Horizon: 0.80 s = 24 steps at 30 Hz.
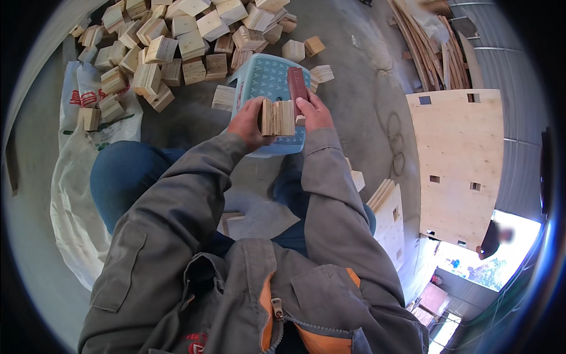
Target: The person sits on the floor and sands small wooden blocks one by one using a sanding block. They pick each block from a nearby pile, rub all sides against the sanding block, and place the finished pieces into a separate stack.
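Seen from the head camera, a person in a grey work jacket is sitting over a light blue plastic stool [268, 79] that is standing on the concrete floor [359, 76]. The left hand [247, 121] is gripping the left side of a small stack of plywood blocks [278, 117], fingers curled around it, and is holding the stack on edge above the near part of the stool's seat. The right hand [313, 112] is closing on a dark reddish-brown block [296, 85], which is standing upright and is touching the right side of the stack; the thumb is lying along the stack's right face. Beyond the stool, a loose pile of pale wooden blocks [177, 41] is spreading over the floor, and a few single blocks are lying just beside the stool. A white woven sack [76, 177] is lying to the person's left, partly under the pile. To the right, a large plywood panel [457, 159] with small rectangular cut-outs is lying flat, with curved wooden strips [424, 47] heaped beyond it and thin boards [386, 206] stacked near the person's right knee.
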### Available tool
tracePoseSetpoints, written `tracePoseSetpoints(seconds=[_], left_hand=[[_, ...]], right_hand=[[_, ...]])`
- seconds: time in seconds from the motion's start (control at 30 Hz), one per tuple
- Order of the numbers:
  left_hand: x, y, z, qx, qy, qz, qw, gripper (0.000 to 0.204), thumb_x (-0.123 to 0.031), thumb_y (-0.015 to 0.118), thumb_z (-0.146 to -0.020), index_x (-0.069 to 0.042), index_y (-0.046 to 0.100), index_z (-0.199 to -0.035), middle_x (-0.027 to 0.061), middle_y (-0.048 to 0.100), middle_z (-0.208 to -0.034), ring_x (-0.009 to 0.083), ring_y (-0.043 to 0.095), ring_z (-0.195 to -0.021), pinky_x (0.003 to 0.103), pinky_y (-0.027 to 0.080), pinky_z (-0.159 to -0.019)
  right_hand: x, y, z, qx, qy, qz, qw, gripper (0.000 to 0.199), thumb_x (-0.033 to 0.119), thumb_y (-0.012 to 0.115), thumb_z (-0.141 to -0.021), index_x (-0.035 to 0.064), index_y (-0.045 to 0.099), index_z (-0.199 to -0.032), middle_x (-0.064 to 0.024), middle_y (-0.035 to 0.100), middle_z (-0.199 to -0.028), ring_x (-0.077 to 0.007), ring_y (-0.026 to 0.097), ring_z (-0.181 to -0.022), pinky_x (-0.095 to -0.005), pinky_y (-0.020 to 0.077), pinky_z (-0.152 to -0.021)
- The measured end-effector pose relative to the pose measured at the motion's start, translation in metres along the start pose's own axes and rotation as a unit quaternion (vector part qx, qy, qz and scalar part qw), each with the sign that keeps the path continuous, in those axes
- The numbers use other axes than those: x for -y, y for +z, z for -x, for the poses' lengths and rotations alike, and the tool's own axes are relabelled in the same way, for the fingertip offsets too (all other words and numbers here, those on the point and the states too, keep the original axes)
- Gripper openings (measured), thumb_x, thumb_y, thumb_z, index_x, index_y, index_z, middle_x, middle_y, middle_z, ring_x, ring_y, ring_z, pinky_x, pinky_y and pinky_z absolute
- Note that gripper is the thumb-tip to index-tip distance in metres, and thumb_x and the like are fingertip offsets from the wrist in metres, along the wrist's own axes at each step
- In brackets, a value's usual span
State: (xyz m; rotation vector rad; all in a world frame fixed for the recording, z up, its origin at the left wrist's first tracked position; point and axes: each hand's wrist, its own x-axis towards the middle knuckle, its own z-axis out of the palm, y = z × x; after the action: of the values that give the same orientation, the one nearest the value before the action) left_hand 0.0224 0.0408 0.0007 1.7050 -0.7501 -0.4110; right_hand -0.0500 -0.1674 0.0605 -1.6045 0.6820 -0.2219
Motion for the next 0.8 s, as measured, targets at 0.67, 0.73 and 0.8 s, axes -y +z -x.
tracePoseSetpoints(seconds=[0.67,0.73,0.8], left_hand=[[0.004,0.006,-0.001,-0.010,0.026,-0.009,1.000,0.101,-0.016,0.100,-0.064,-0.010,0.046,-0.149,0.0194,0.057,-0.141,0.0408,0.057,-0.133,0.046,0.050,-0.113],[0.006,0.006,-0.001,-0.018,0.026,-0.012,0.999,0.102,-0.016,0.100,-0.064,-0.009,0.046,-0.149,0.0200,0.057,-0.141,0.0412,0.057,-0.133,0.046,0.050,-0.113],[0.011,0.009,-0.001,-0.031,0.036,-0.013,0.999,0.103,-0.017,0.101,-0.064,-0.007,0.045,-0.149,0.0206,0.056,-0.142,0.0413,0.057,-0.134,0.046,0.049,-0.114]], right_hand=[[-0.010,0.023,0.135,-0.106,-0.256,0.486,0.829,0.078,0.019,0.079,-0.086,0.0082,0.053,-0.159,-0.0168,0.047,-0.168,-0.0416,0.056,-0.133,-0.0478,0.0446,-0.115],[-0.007,0.028,0.103,-0.114,-0.249,0.497,0.824,0.077,0.019,0.079,-0.084,0.0129,0.055,-0.158,-0.0091,0.049,-0.168,-0.0399,0.058,-0.126,-0.0494,0.0462,-0.113],[0.002,0.031,0.071,-0.110,-0.236,0.498,0.827,0.076,0.021,0.078,-0.085,0.0151,0.056,-0.158,-0.0061,0.049,-0.168,-0.0397,0.058,-0.127,-0.0505,0.0461,-0.114]])
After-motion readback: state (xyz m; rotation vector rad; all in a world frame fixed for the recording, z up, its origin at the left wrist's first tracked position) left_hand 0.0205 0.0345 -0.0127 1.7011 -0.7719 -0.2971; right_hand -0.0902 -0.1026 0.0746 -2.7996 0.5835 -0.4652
